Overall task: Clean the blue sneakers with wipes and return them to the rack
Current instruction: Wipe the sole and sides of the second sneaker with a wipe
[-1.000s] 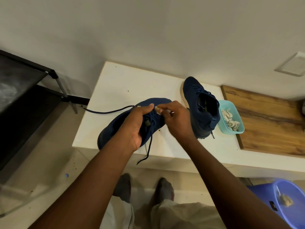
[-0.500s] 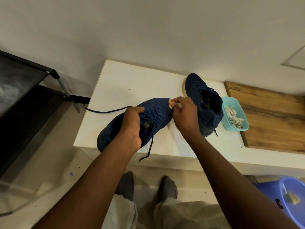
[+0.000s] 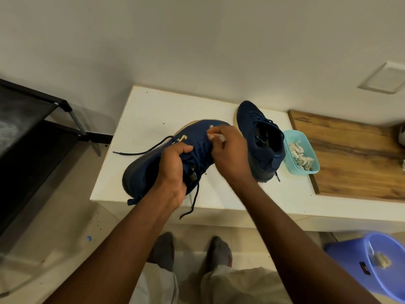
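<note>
Tilted since before, the sneaker point(image 3: 197, 132) sits at the edge of the table point(image 3: 153, 106), your left hand point(image 3: 173, 170) gripping its middle, right hand point(image 3: 230, 154) pinching a wipe point(image 3: 215, 137) to the toe; wipe the sole edge next.

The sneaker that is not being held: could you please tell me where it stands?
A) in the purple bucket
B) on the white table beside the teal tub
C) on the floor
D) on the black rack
B: the free sneaker stands on the white table next to the teal tub, while the left hand grips the other sneaker and the right hand pinches a wipe.
</note>
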The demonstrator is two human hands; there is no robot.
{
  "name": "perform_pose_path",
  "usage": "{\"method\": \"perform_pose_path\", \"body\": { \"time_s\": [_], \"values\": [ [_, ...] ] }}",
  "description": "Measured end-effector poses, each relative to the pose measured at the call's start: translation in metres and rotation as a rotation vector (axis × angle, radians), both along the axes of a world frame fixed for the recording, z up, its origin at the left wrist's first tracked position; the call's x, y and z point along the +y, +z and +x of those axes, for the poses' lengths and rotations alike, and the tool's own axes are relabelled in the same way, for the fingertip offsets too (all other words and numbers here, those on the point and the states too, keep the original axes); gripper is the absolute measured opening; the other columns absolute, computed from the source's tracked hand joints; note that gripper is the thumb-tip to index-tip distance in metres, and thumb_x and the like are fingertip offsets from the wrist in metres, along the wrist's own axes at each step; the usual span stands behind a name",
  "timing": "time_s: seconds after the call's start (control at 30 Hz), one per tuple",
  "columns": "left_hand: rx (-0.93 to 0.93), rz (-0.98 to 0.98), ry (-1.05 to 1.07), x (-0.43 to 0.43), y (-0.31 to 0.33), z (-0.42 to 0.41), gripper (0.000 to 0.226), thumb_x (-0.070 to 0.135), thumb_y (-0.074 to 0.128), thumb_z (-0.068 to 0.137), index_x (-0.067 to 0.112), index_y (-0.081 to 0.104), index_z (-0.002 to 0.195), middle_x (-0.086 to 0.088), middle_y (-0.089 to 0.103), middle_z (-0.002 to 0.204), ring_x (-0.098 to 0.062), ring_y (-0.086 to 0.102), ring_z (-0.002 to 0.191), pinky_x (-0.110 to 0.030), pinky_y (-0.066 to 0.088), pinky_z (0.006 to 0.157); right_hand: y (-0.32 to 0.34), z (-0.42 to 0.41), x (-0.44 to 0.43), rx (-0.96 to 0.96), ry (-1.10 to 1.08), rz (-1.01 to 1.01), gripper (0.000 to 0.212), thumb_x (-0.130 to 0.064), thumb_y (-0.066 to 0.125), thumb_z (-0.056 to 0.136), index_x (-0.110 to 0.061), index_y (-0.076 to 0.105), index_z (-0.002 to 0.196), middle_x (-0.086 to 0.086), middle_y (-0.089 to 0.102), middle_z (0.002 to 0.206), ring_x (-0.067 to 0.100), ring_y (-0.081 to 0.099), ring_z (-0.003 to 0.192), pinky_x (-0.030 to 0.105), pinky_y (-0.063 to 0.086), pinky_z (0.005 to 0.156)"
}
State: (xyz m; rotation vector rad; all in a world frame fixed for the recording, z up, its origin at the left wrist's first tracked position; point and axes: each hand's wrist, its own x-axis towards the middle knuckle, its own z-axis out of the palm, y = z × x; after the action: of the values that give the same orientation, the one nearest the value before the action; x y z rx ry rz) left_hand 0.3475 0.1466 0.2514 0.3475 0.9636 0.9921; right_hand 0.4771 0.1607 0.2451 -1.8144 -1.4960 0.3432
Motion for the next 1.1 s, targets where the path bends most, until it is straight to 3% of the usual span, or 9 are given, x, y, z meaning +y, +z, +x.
{"method": "perform_pose_path", "body": {
  "time_s": [0.17, 0.23, 0.33, 0.5, 0.6, 0.73, 0.9, 1.03, 1.1],
  "values": [
    [0.162, 0.107, -0.119, 0.006, -0.003, -0.008, 0.015, 0.012, 0.061, 0.075, 0.014, 0.076, 0.072, -0.009, 0.07, 0.08, -0.025, 0.064, 0.077, -0.038, 0.049, 0.075, 0.012, -0.02, -0.012, -0.109, 0.304, 0.185, 0.018, -0.004, 0.059, 0.094, -0.013, 0.073, 0.097, -0.004, 0.069, 0.098, 0.002, 0.057, 0.093, 0.014, 0.045, 0.084],
    [0.306, 0.138, -0.199, 0.003, -0.001, -0.007, 0.007, 0.007, 0.062, 0.073, 0.008, 0.068, 0.071, -0.008, 0.064, 0.07, -0.021, 0.059, 0.065, -0.035, 0.047, 0.065, 0.01, -0.007, -0.001, -0.078, 0.177, 0.208, 0.017, -0.004, 0.06, 0.094, -0.012, 0.075, 0.098, -0.001, 0.07, 0.098, 0.003, 0.059, 0.093, 0.014, 0.047, 0.085],
    [0.463, 0.156, -0.295, -0.003, 0.003, -0.005, 0.004, 0.003, 0.06, 0.076, 0.005, 0.06, 0.072, -0.006, 0.057, 0.062, -0.021, 0.05, 0.06, -0.034, 0.044, 0.061, 0.008, 0.006, 0.005, 0.002, -0.021, 0.132, 0.023, -0.004, 0.058, 0.094, -0.014, 0.073, 0.107, -0.001, 0.068, 0.106, 0.006, 0.061, 0.099, 0.028, 0.052, 0.088],
    [0.498, 0.25, -0.294, -0.001, 0.006, -0.014, 0.017, 0.017, 0.062, 0.054, 0.007, 0.06, 0.068, -0.005, 0.055, 0.063, -0.018, 0.051, 0.061, -0.03, 0.045, 0.06, 0.024, -0.023, -0.027, 0.002, 0.293, 0.124, 0.024, -0.002, 0.062, 0.092, -0.013, 0.074, 0.111, 0.001, 0.07, 0.106, 0.004, 0.062, 0.096, 0.01, 0.048, 0.082],
    [0.526, 0.332, -0.332, -0.003, 0.007, -0.021, 0.019, 0.017, 0.061, 0.051, 0.007, 0.059, 0.067, -0.001, 0.056, 0.062, -0.015, 0.051, 0.061, -0.025, 0.047, 0.056, 0.03, -0.016, -0.026, 0.009, 0.363, 0.142, 0.02, -0.005, 0.064, 0.092, -0.013, 0.075, 0.107, 0.0, 0.071, 0.101, 0.007, 0.063, 0.093, 0.014, 0.049, 0.081],
    [0.559, 0.417, -0.465, -0.009, 0.009, -0.015, 0.02, 0.018, 0.063, 0.057, 0.009, 0.048, 0.067, -0.002, 0.043, 0.062, -0.011, 0.04, 0.058, -0.018, 0.037, 0.051, 0.034, 0.01, -0.014, 0.027, 0.089, 0.069, 0.018, -0.011, 0.065, 0.094, -0.019, 0.076, 0.104, -0.009, 0.066, 0.095, 0.004, 0.063, 0.089, 0.016, 0.053, 0.078],
    [0.595, 0.367, -0.412, -0.006, 0.0, -0.012, 0.03, -0.002, 0.058, 0.089, 0.015, 0.057, 0.064, 0.006, 0.056, 0.057, -0.006, 0.051, 0.059, -0.014, 0.045, 0.057, 0.037, -0.024, -0.051, 0.006, 0.337, 0.116, 0.017, -0.006, 0.064, 0.094, -0.012, 0.076, 0.104, 0.0, 0.068, 0.098, 0.008, 0.063, 0.091, 0.017, 0.051, 0.079],
    [0.688, 0.318, -0.53, -0.008, -0.002, -0.007, 0.029, 0.01, 0.067, 0.084, 0.019, 0.055, 0.059, 0.019, 0.051, 0.041, -0.008, 0.047, 0.058, -0.024, 0.037, 0.06, 0.026, 0.002, -0.033, 0.017, 0.128, 0.156, 0.018, -0.008, 0.064, 0.094, -0.018, 0.076, 0.102, -0.005, 0.068, 0.097, 0.004, 0.062, 0.089, 0.018, 0.05, 0.076],
    [0.679, 0.329, -0.54, -0.01, -0.001, -0.006, 0.026, 0.009, 0.068, 0.082, 0.019, 0.057, 0.061, 0.018, 0.055, 0.05, -0.008, 0.05, 0.061, -0.025, 0.039, 0.062, 0.023, 0.004, -0.033, 0.092, 0.048, 0.139, 0.016, -0.009, 0.065, 0.093, -0.018, 0.076, 0.101, -0.009, 0.068, 0.096, 0.001, 0.063, 0.091, 0.014, 0.048, 0.074]
  ]
}}
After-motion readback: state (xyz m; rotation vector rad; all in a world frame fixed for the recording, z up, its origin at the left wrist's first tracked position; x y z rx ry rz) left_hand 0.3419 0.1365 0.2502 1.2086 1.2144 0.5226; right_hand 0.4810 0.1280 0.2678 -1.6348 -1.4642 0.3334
